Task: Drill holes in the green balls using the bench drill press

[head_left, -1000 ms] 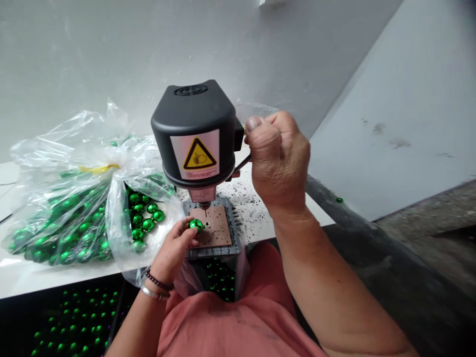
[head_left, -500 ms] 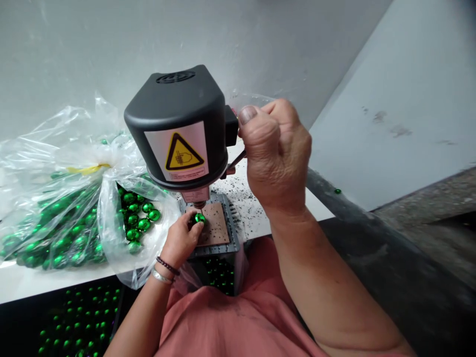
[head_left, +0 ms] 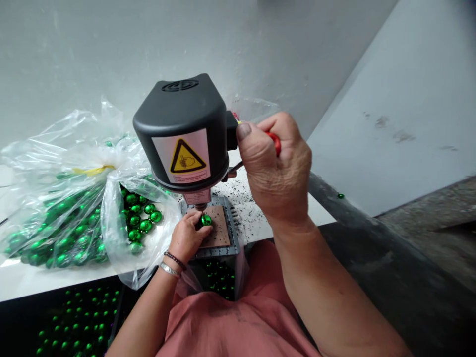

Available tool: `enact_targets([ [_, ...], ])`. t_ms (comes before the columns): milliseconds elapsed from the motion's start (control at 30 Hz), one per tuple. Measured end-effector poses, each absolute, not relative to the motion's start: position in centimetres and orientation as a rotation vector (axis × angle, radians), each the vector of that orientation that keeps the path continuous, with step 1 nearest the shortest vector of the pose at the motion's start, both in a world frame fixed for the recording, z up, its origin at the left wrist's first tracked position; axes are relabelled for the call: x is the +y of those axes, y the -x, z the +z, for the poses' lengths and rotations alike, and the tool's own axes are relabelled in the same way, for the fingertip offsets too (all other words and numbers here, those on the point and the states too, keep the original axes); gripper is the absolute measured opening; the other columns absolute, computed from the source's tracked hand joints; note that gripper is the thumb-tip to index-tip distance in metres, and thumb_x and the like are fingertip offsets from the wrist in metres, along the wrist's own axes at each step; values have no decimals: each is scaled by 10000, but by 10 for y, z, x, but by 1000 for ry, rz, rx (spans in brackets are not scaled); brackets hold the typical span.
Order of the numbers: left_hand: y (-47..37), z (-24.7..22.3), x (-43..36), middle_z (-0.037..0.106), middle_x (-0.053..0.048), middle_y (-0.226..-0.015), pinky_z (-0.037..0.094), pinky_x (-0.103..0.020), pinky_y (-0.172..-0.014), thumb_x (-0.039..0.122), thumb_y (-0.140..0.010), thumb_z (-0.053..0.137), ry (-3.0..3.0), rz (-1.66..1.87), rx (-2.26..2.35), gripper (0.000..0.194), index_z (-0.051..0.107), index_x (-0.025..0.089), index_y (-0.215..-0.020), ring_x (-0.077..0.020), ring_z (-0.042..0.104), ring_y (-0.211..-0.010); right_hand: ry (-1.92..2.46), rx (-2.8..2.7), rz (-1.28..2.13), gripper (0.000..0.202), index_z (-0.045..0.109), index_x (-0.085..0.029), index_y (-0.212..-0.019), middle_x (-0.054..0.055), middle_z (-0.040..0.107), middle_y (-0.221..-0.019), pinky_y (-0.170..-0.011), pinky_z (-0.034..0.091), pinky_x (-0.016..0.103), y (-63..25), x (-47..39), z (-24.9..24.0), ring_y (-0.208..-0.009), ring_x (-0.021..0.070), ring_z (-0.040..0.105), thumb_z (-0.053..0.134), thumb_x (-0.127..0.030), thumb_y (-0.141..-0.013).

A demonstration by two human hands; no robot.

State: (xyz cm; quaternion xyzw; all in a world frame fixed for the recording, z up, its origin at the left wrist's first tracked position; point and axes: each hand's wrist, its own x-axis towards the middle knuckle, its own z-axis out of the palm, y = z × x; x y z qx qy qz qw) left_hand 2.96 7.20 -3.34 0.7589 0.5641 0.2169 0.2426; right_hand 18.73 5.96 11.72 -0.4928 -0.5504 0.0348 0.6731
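L hand [head_left: 191,233] pinches one shiny green bauble [head_left: 206,219] side-on btwn thumb & fingertips [head_left: 204,229], over the brown board [head_left: 219,238] of the drill press [head_left: 182,106] near the worktop's [head_left: 322,213] front edge; prob. to steady it & stay clear of the chuck [head_left: 201,207]. R hand [head_left: 278,171] curled tight round the red-knobbed lever [head_left: 275,143], presumably for feed control. Open plastic bag [head_left: 124,260] w/ more baubles [head_left: 145,225] sits L by same edge, likely for quick reach.

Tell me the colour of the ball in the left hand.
The ball is shiny green, clearest in the head view.
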Motion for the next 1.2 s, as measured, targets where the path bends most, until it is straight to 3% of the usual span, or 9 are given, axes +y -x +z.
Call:
enact_targets([
  [167,-30,-36,72,621,-63,-1019,433,-308,-874,301,-703,617,-2057,623,1544,314,635,174,-989,-183,576,-937,1118,-1374,-178,201,424,-182,-646,-73,354,-507,-443,345,159,-193,41,100,-449,13,305,516,-310,-772],
  [367,-31,-38,71,614,-59,-966,441,-305,-844,312,-715,602,-2041,666,1520,283,640,165,-954,-174,577,-892,1073,-1457,-298,99,449,-171,-686,-47,463,-583,-483,372,187,-196,27,71,-509,32,414,546,-164,-708],
  [733,-32,-40,69,606,-43,-957,452,-294,-846,278,-703,610,-2031,723,1521,270,642,176,-951,-158,575,-870,1022,-1408,-279,150,466,-181,-815,-17,512,-712,-610,456,237,-190,27,41,-687,86,542,513,-115,-689],
  [967,-31,-38,68,608,-55,-959,448,-300,-856,295,-707,602,-2019,690,1549,286,644,175,-963,-176,580,-890,867,-1387,-187,265,450,-215,-905,-25,471,-695,-741,502,379,-187,30,28,-695,119,515,490,-92,-673],
  [1200,-31,-37,66,608,-67,-998,435,-316,-877,287,-704,602,-2014,690,1549,320,630,170,-999,-188,575,-923,843,-1373,-157,270,457,-191,-912,-15,491,-712,-798,498,421,-185,29,19,-738,131,536,494,-77,-670],
])
